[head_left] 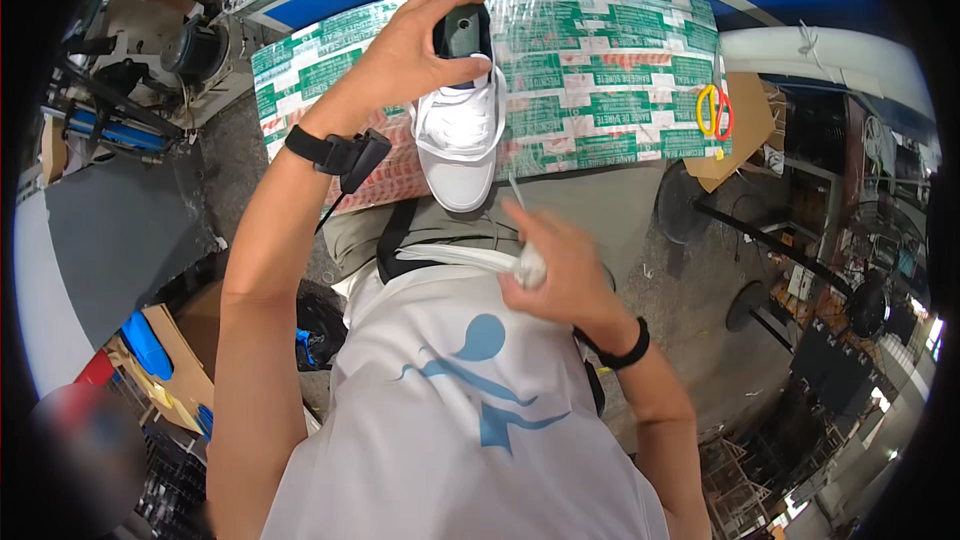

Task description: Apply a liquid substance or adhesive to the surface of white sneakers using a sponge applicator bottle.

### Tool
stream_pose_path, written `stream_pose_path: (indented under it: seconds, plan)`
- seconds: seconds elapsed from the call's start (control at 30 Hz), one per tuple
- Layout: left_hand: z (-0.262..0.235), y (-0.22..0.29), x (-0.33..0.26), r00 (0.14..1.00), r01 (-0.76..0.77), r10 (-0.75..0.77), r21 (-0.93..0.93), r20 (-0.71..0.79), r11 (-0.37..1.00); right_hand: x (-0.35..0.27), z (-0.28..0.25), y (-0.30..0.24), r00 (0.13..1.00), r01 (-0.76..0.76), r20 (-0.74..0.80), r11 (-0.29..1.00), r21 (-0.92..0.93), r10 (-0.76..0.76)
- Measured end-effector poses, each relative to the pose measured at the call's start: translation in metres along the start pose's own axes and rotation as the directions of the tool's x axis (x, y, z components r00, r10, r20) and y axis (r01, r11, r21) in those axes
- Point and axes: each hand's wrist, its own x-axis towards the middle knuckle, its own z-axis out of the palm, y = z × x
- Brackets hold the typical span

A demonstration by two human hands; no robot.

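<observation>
The white shoe [458, 155] sat on the near edge of the table [640, 135], with its toe pointing at the person and its heel pointing away. The table had a shiny cover with green, white and red print, and it spread out on both sides of the shoe. The left hand [425, 45] was at the heel end of the shoe. Its fingers curled around the back and its thumb pressed near the top of the tongue, so it had a firm hold of the shoe, with the dark inside [462, 32] showing between thumb and fingers. The right hand [565, 265] was closer to the person than the shoe and a bit to its right. It was curled closed around a bunch of white string [530, 268], with one finger poking out toward the shoe. The hand was blurry, so I could not tell how tight it was. Some string stretched from that hand to the left, just below the toe of the shoe. Well to the right of the shoe lay yellow and red handles [707, 112]. Far to the left of the shoe was a dark round spool [195, 47].
</observation>
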Motion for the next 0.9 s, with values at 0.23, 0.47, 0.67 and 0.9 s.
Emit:
stream_pose_path:
  seconds: [0.23, 0.47, 0.67, 0.9]
  plan:
    - [-0.005, 0.001, -0.002, 0.997, 0.068, -0.068, 0.015, 0.020, 0.998, 0.085, 0.017, 0.028, 0.948, 0.128, -0.309, 0.983, 0.135, -0.081]
    - [0.000, 0.001, -0.005, 0.999, 0.043, -0.042, 0.022, -0.021, 0.999, 0.091, 0.024, 0.031, 0.933, 0.170, -0.336, 0.981, 0.097, -0.129]
    - [-0.005, 0.000, -0.003, 0.998, 0.058, -0.057, 0.036, -0.014, 0.998, 0.052, 0.005, 0.009, 0.954, 0.184, -0.174, 0.932, -0.311, -0.246]
    - [-0.003, -0.002, -0.004, 0.998, 0.019, -0.017, 0.036, -0.055, 0.999, 0.006, 0.006, -0.016, 0.983, 0.161, -0.064, 0.973, -0.168, -0.174]
